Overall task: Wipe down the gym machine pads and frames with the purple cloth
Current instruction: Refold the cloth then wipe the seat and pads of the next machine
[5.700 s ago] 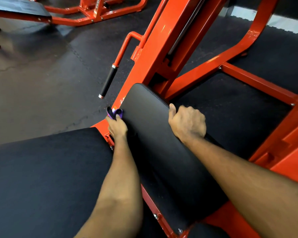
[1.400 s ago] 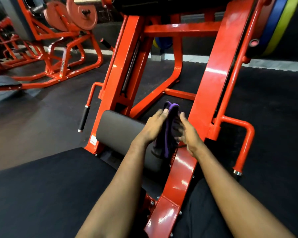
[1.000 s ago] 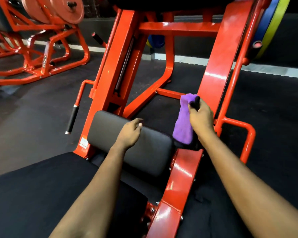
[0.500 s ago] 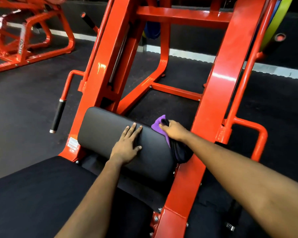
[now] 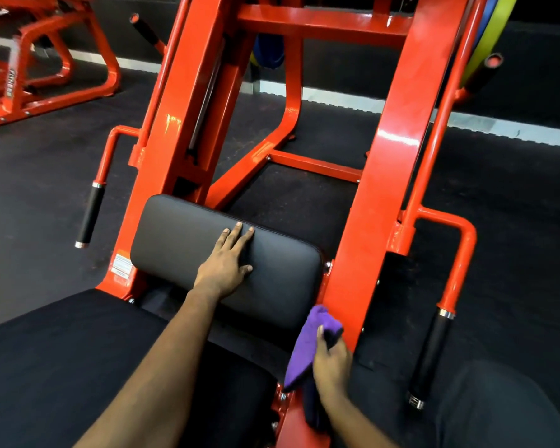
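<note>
The right hand (image 5: 332, 363) is clenched on the purple cloth (image 5: 307, 345), pressed to the orange frame (image 5: 366, 253) just right of the pad (image 5: 207, 250) — at the pad's near right corner. The left hand (image 5: 225, 263) lies flat and open on the pad. The frame beam's long axis runs up and away from the cloth, so I'd judge the right hand wipes along it.

The purple cloth (image 5: 306, 345) is bunched and hangs against the lower part of the glossy orange frame (image 5: 380, 202). Just left of it, the black rectangular pad (image 5: 181, 240) sits tilted between the frame's two uprights.
</note>
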### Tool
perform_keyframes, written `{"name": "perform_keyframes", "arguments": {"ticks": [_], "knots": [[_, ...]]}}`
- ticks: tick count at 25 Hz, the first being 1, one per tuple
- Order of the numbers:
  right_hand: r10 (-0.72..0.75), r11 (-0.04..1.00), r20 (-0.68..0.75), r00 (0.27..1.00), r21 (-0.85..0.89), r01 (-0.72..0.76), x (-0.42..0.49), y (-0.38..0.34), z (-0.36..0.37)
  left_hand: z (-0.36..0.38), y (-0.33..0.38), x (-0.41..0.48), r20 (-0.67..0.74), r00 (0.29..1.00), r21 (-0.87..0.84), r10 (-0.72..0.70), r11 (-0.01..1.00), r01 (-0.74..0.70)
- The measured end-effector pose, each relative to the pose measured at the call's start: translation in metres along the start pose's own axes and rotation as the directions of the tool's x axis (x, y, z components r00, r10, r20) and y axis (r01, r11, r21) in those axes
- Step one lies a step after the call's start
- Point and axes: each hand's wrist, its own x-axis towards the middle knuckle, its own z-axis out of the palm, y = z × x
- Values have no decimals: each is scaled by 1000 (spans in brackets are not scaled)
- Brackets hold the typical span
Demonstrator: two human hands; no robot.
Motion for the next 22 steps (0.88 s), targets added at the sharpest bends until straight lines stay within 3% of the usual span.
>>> {"name": "perform_keyframes", "arguments": {"ticks": [2, 4, 6, 7, 9, 12, 17, 19, 22], "knots": [[38, 990, -171, 985, 140, -14, 26, -30, 13, -2, -3, 0, 17, 1000, 9, -6, 1000, 6], [-150, 966, -230, 962, 175, 193, 77, -77, 18, 0, -4, -1, 24, 1000, 18, 2, 1000, -3], [-393, 905, -116, 912, 126, 406, 115, -117, 24, 1, -4, 0, 11, 1000, 10, 18, 1000, -18], [-449, 892, -59, 892, 39, 451, 121, -119, 30, 1, -4, 0, 3, 1000, 5, 21, 1000, -21], [-474, 880, -87, 876, -45, 472, 106, -102, 39, 5, -5, 0, -3, 1000, 6, 24, 1000, -24], [-385, 908, -304, 871, 44, 417, 63, -64, 51, 9, -5, 1, -17, 1000, 5, 20, 1000, -19], [48, 968, -276, 960, 251, 24, 3, -21, 56, 9, -3, -1, -16, 1000, 5, 10, 1000, -10], [67, 941, -224, 972, 338, 13, -6, -30, 42, 9, -3, -1, -17, 1000, 8, 11, 1000, -11], [-81, 929, -283, 956, 327, 175, 39, -82, 26, 10, -3, -2, -6, 1000, 1, 9, 1000, -9]]}}
